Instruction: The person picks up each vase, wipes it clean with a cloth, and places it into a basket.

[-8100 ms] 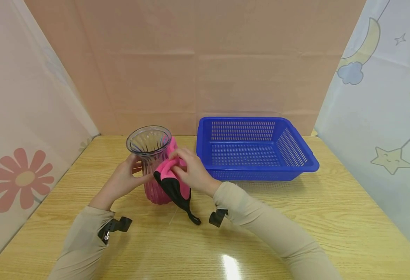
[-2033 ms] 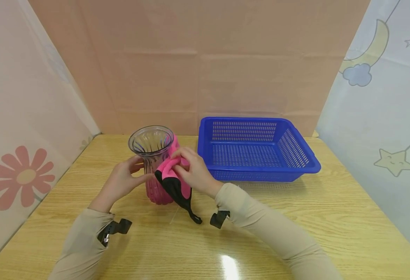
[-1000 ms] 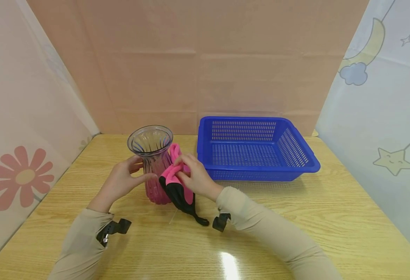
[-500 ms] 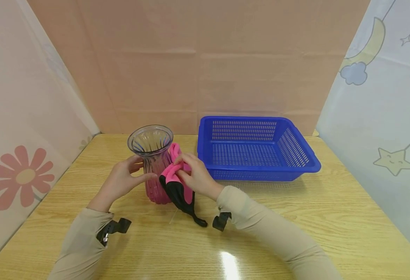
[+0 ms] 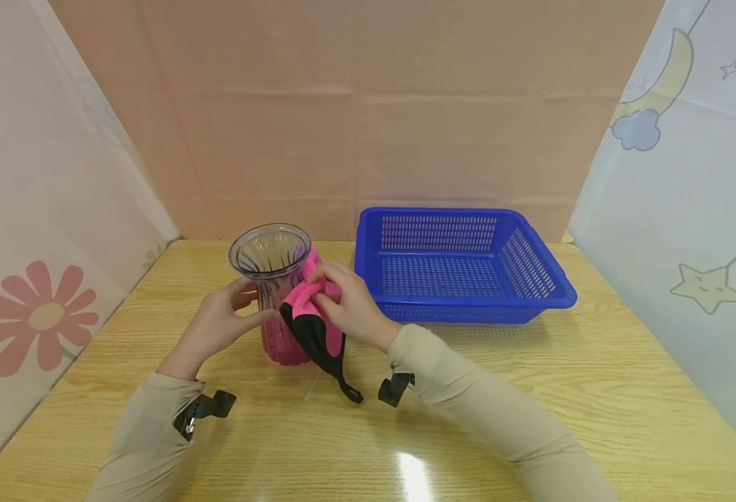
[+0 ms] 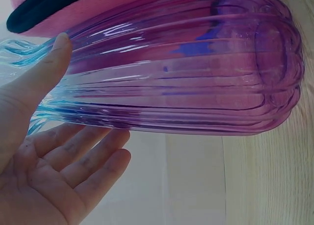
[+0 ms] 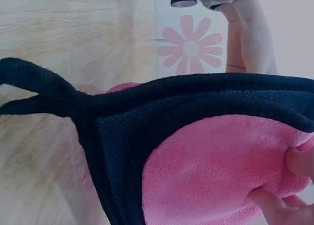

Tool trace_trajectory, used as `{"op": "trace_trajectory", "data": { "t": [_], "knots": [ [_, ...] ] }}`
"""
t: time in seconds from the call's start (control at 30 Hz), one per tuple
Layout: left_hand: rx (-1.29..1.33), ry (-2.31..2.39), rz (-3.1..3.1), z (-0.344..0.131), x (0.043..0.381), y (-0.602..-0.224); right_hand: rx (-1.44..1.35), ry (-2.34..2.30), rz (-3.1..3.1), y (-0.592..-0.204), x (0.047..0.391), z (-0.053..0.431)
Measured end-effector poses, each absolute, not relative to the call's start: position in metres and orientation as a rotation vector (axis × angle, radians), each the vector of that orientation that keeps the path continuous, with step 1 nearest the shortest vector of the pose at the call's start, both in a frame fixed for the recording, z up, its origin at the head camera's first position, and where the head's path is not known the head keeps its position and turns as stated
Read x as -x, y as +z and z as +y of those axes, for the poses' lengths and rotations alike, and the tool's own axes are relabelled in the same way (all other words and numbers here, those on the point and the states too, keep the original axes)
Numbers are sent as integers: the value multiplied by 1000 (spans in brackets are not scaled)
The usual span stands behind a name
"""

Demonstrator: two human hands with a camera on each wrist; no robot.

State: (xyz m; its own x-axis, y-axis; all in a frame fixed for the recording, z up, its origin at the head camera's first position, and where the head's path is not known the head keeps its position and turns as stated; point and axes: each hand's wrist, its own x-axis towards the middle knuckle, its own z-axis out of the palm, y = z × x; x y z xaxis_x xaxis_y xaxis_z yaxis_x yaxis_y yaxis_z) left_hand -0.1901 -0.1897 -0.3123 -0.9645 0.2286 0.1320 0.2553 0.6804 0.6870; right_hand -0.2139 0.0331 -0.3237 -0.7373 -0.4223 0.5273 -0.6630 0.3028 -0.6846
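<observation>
A ribbed glass vase (image 5: 272,300), clear at the flared rim and pink toward the base, stands upright on the table. My left hand (image 5: 217,322) holds it from the left, thumb on the near side and fingers behind, as the left wrist view (image 6: 64,171) shows. With thumb and fingertips, my right hand (image 5: 351,307) pinches a plush pink and black cloth (image 5: 310,331) against the vase's right side. The cloth's black-edged end hangs down toward me, its loop (image 7: 37,85) at the tip. Part of the vase is hidden behind the cloth.
On the right of the vase sits a blue plastic basket (image 5: 462,303) with slotted walls. The wooden table (image 5: 317,446) ends at a peach backdrop (image 5: 355,125) behind and patterned sheets on both sides.
Over the last half second my right hand and the cloth have shifted slightly up and left along the vase, after sitting lower a second ago. Left hand, vase and basket stay put.
</observation>
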Motion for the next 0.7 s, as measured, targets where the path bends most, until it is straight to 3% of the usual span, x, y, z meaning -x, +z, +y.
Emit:
{"op": "trace_trajectory", "data": {
  "t": [0.7],
  "knots": [
    [442,-1205,-2814,-191,191,-316,-950,1537,-2215,-308,216,33]
  ]
}}
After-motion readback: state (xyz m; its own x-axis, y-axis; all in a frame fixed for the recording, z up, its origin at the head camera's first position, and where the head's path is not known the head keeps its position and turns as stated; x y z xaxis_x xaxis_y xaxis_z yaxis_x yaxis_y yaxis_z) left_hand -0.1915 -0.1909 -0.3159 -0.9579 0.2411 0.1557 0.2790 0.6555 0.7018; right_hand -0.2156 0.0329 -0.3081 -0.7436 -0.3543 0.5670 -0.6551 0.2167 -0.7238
